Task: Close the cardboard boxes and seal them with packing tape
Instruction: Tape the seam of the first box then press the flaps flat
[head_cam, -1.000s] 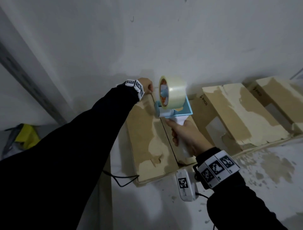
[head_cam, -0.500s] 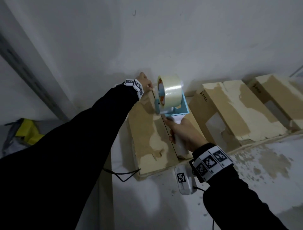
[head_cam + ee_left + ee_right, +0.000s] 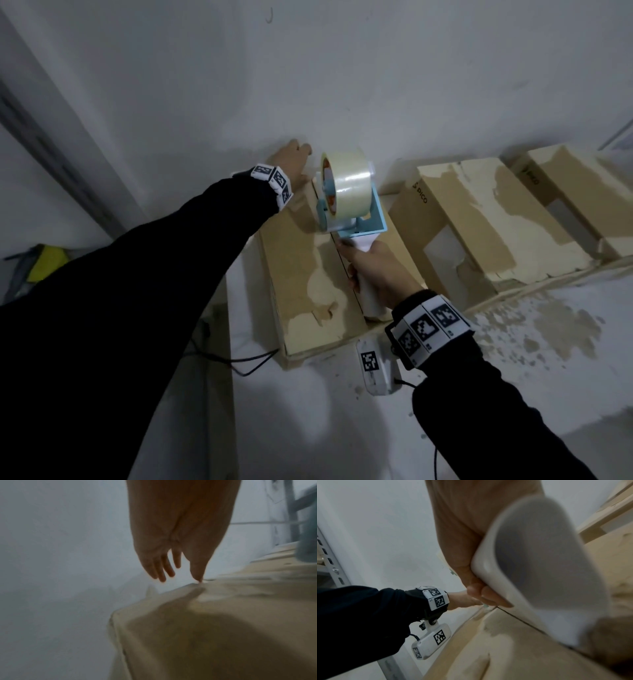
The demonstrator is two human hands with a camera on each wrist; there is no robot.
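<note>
A closed cardboard box (image 3: pixel 301 274) lies lengthwise against the wall, its centre seam running away from me. My right hand (image 3: pixel 380 270) grips the white handle (image 3: pixel 539 561) of a blue tape dispenser (image 3: pixel 370 219), which carries a roll of clear tape (image 3: pixel 349 185) and stands over the seam near the box's far end. My left hand (image 3: pixel 291 161) reaches past the far edge of the box (image 3: pixel 223 628). The fingers (image 3: pixel 161 569) hang straight behind the edge and the thumb tip touches its top. Where the tape end lies I cannot see.
Two more closed cardboard boxes (image 3: pixel 479 219) (image 3: pixel 575 192) lie to the right along the wall (image 3: pixel 342 85). A grey metal upright (image 3: pixel 51 154) and a yellow item (image 3: pixel 44 263) are at the left. A black cable (image 3: pixel 246 363) trails by the box's near corner.
My left hand has slid from beside the tape roll to the box's far edge at the wall, fingers straightening. The dispenser has shifted only slightly in my right hand.
</note>
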